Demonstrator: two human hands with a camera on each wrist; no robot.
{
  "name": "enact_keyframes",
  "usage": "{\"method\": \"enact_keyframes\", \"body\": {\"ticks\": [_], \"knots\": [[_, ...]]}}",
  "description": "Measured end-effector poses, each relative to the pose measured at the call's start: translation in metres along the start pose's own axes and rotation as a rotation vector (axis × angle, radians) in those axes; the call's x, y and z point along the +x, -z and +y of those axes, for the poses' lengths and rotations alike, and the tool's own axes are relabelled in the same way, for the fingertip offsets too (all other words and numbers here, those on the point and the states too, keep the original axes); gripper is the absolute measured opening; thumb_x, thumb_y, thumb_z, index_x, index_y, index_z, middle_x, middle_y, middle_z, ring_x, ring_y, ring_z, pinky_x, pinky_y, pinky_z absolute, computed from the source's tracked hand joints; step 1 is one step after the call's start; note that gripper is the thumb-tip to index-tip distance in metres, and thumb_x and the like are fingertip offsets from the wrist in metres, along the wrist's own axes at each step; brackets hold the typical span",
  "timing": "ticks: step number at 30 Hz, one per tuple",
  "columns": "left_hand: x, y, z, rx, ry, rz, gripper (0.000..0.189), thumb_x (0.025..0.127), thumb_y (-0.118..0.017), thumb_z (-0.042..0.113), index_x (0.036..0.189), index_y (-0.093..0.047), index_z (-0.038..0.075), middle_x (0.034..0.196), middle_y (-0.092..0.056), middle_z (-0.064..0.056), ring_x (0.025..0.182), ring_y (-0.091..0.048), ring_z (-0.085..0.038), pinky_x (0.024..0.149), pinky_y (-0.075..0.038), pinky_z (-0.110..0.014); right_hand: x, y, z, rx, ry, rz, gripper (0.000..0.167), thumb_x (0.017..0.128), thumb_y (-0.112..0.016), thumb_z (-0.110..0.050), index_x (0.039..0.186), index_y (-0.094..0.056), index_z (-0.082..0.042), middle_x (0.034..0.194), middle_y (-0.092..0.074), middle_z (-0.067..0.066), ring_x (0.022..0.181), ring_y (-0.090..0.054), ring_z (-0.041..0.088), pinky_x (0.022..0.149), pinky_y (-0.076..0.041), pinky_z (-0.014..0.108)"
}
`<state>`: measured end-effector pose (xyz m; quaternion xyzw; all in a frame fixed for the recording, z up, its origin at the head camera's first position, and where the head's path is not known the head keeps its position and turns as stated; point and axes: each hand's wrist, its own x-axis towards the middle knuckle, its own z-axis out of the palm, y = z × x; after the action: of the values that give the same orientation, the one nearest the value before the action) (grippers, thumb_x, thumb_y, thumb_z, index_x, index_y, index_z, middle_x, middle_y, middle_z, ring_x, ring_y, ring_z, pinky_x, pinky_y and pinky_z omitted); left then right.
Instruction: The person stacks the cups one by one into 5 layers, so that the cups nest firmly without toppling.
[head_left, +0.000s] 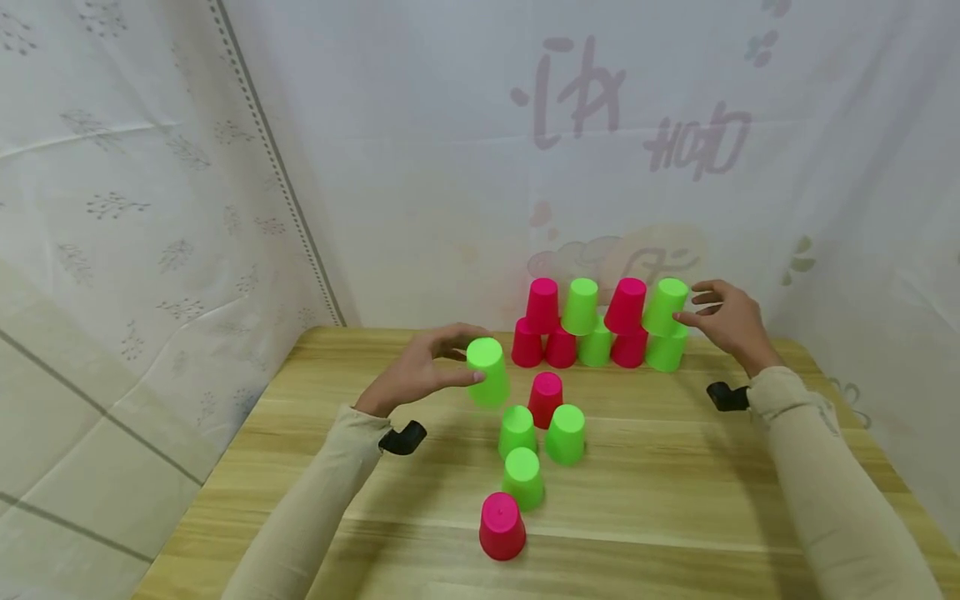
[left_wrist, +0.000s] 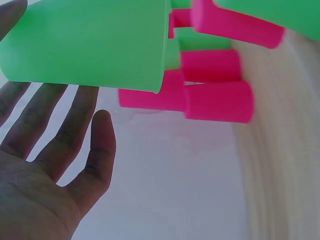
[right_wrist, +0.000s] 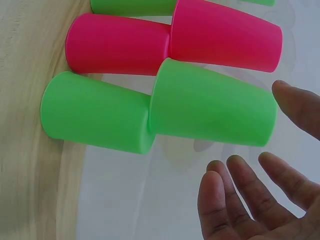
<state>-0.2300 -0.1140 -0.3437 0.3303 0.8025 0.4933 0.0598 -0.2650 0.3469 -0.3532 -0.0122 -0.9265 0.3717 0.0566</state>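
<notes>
My left hand (head_left: pixel 427 367) grips an upside-down green cup (head_left: pixel 487 379) between thumb and fingers, held up left of the stacked cups. In the left wrist view the same green cup (left_wrist: pixel 90 45) lies across the fingers. At the right end of the stack, my right hand (head_left: pixel 723 321) has its fingers spread beside the upper-row green cup (head_left: pixel 666 307). The right wrist view shows that green cup (right_wrist: pixel 215 105) set partly over a lower green cup (right_wrist: pixel 97 112), with a gap between it and the fingers; the thumb tip is near its base.
Two rows of upside-down pink and green cups stand at the table's back edge, including a pink cup (head_left: pixel 542 307) at the upper left. In front are several single cups, among them a green cup (head_left: pixel 566 435) and a pink cup (head_left: pixel 502 527). A curtain (head_left: pixel 420 167) hangs behind.
</notes>
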Motion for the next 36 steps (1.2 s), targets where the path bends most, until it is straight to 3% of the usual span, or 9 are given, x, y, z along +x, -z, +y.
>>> {"method": "enact_keyframes", "body": {"ticks": [5, 11, 15, 18, 21, 24, 30, 36], "knots": [[0.019, 0.002, 0.01, 0.012, -0.044, 0.007, 0.045, 0.087, -0.077, 0.017, 0.13, -0.064, 0.018, 0.124, -0.069, -0.001, 0.109, -0.066, -0.018, 0.1, -0.054, -0.047, -0.011, 0.003, 0.001, -0.006, -0.005, 0.028, 0.07, 0.093, -0.068, -0.043, 0.144, -0.046, -0.002, 0.139, -0.054, 0.028, 0.12, -0.057, 0.044, 0.086, -0.056, 0.05], [0.041, 0.0, 0.015, 0.013, -0.042, 0.004, 0.044, 0.087, -0.078, 0.02, 0.128, -0.066, 0.022, 0.12, -0.07, 0.002, 0.105, -0.068, -0.018, 0.098, -0.055, -0.044, -0.025, 0.003, 0.002, 0.016, 0.015, 0.079, 0.066, 0.093, -0.069, -0.041, 0.143, -0.048, -0.003, 0.137, -0.058, 0.025, 0.116, -0.06, 0.039, 0.076, -0.052, 0.024], [0.056, -0.004, 0.013, -0.024, -0.034, 0.006, 0.043, 0.087, -0.078, 0.02, 0.129, -0.065, 0.021, 0.119, -0.07, 0.0, 0.105, -0.068, -0.019, 0.099, -0.055, -0.044, -0.036, -0.004, 0.003, 0.026, 0.04, 0.108, 0.063, 0.092, -0.071, -0.042, 0.139, -0.052, -0.005, 0.132, -0.062, 0.021, 0.099, -0.063, 0.016, 0.069, -0.049, 0.013], [0.068, -0.006, 0.011, -0.052, -0.023, 0.011, 0.044, 0.088, -0.077, 0.02, 0.13, -0.064, 0.02, 0.119, -0.07, -0.003, 0.106, -0.068, -0.021, 0.1, -0.055, -0.044, -0.045, -0.013, 0.006, 0.038, 0.065, 0.089, 0.062, 0.091, -0.073, -0.039, 0.137, -0.054, -0.003, 0.13, -0.063, 0.022, 0.087, -0.056, -0.007, 0.068, -0.051, 0.015], [0.081, -0.008, 0.009, -0.062, -0.016, 0.004, 0.045, 0.089, -0.077, 0.021, 0.131, -0.063, 0.019, 0.119, -0.07, -0.004, 0.107, -0.068, -0.022, 0.097, -0.057, -0.041, -0.055, -0.022, 0.009, 0.05, 0.072, 0.076, 0.06, 0.09, -0.074, -0.035, 0.136, -0.055, -0.001, 0.127, -0.064, 0.022, 0.082, -0.051, -0.017, 0.068, -0.053, 0.017], [0.094, -0.009, 0.009, -0.045, -0.012, -0.007, 0.045, 0.089, -0.077, 0.024, 0.131, -0.063, 0.021, 0.119, -0.071, -0.004, 0.107, -0.07, -0.022, 0.094, -0.059, -0.039, -0.064, -0.029, 0.009, 0.057, 0.084, 0.07, 0.058, 0.09, -0.076, -0.031, 0.134, -0.056, -0.001, 0.125, -0.066, 0.022, 0.085, -0.058, -0.01, 0.068, -0.054, 0.019], [0.119, -0.005, 0.012, 0.01, 0.011, -0.006, 0.046, 0.088, -0.077, 0.027, 0.132, -0.063, 0.023, 0.123, -0.071, -0.003, 0.111, -0.069, -0.023, 0.095, -0.058, -0.042, -0.076, -0.051, 0.005, 0.063, 0.162, 0.017, 0.051, 0.089, -0.077, -0.026, 0.13, -0.059, -0.002, 0.121, -0.068, 0.02, 0.099, -0.07, 0.031, 0.074, -0.055, 0.027], [0.136, -0.008, 0.019, 0.092, 0.004, -0.02, 0.047, 0.088, -0.078, 0.028, 0.133, -0.063, 0.021, 0.127, -0.069, -0.004, 0.11, -0.068, -0.026, 0.096, -0.058, -0.041, -0.091, -0.077, 0.0, 0.092, 0.207, -0.101, 0.048, 0.088, -0.078, -0.026, 0.128, -0.061, -0.006, 0.124, -0.066, 0.016, 0.106, -0.067, 0.035, 0.076, -0.055, 0.029]]}}
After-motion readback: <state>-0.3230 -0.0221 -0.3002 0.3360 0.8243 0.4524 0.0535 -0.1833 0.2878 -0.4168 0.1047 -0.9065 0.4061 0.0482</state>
